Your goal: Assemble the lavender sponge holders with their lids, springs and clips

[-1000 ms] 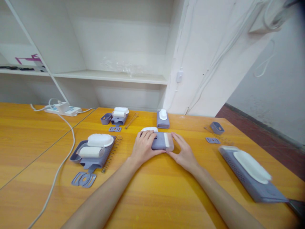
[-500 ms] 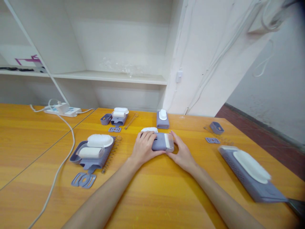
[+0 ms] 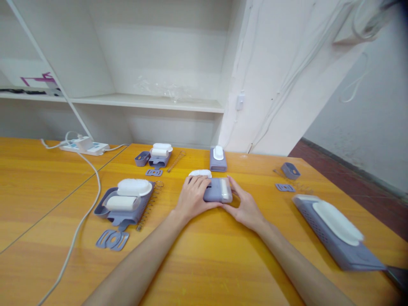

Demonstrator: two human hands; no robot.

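Observation:
In the middle of the table lies a purple-grey plastic case (image 3: 213, 193) with a white roller under a clear cover at its right end. My left hand (image 3: 193, 193) is closed over the case's left part, fingers on top and thumb along the near side. The thumb and fingers of my right hand (image 3: 245, 208) grip the clear right end from both sides. Just behind the case lies a white oval brush (image 3: 200, 173), partly hidden by my left hand.
At left lie a case with brush and roller (image 3: 127, 206), a coil spring (image 3: 148, 206) and a slotted plate (image 3: 112, 240). Another case (image 3: 339, 231) with a brush is at right. A power strip (image 3: 86, 148) and its cable (image 3: 92, 204) lie at left.
Both hands keep their hold on the case. The clear end seems to sit slightly closer in to the case body; otherwise hardly anything differs.

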